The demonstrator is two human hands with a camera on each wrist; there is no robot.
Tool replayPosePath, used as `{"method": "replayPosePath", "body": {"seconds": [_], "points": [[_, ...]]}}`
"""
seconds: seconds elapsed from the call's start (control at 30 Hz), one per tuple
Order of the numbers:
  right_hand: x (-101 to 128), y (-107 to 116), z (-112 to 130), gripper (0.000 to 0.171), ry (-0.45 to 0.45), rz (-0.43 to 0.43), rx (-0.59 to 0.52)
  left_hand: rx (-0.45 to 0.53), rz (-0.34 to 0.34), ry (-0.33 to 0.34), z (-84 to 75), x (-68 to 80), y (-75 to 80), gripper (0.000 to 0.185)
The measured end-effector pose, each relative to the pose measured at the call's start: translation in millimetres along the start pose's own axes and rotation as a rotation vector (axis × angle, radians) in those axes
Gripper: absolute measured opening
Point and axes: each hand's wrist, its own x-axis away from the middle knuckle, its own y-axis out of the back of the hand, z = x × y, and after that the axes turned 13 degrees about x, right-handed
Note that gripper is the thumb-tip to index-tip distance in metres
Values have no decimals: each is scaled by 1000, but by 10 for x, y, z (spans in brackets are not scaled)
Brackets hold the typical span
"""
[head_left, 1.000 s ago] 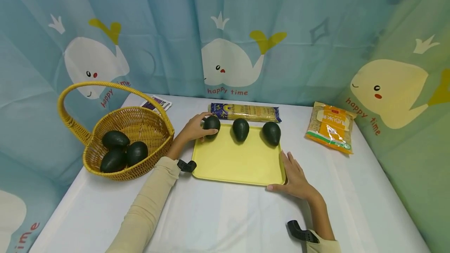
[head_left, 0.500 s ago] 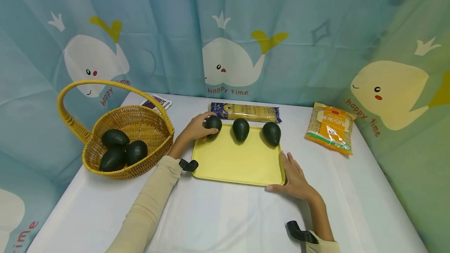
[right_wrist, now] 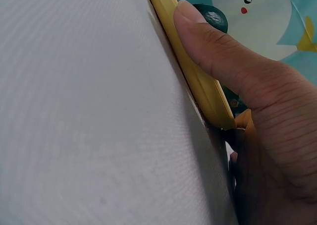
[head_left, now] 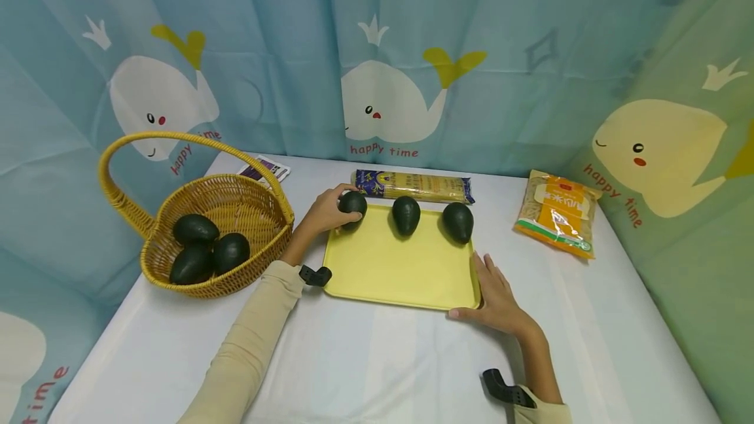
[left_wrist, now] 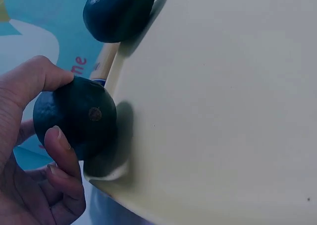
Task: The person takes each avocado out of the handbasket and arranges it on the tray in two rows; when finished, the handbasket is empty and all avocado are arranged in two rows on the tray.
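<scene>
A yellow tray [head_left: 400, 267] lies in the middle of the white table. Three dark avocados stand along its far edge. My left hand [head_left: 325, 213] grips the leftmost avocado [head_left: 353, 202] at the tray's far left corner; in the left wrist view thumb and fingers curl around this avocado [left_wrist: 75, 117] just above the tray [left_wrist: 223, 111]. The middle avocado [head_left: 406, 214] and the right avocado [head_left: 458, 221] stand free. My right hand [head_left: 493, 296] rests flat against the tray's near right corner, thumb [right_wrist: 213, 46] lying along the tray's rim [right_wrist: 198, 81].
A wicker basket [head_left: 247, 257] with a tall handle stands at the left and holds three more avocados [head_left: 203, 248]. A long noodle packet [head_left: 412, 186] lies behind the tray, an orange bag [head_left: 556, 212] at the right, a small card [head_left: 265, 169] behind the basket. Curtains close in the table.
The left hand with its avocado has shifted slightly back and up at the tray's far left corner. The right hand has stayed at the tray's corner.
</scene>
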Motion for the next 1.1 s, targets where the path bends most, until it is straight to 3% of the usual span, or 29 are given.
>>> {"method": "replayPosePath", "body": {"seconds": [0.47, 1.1], "points": [[5, -19, -8, 128, -11, 13, -8, -54, 28, -6, -35, 1, -16, 74], [5, 0, 0, 128, 1, 5, -14, -45, 26, -35, -30, 11, -13, 75]]}}
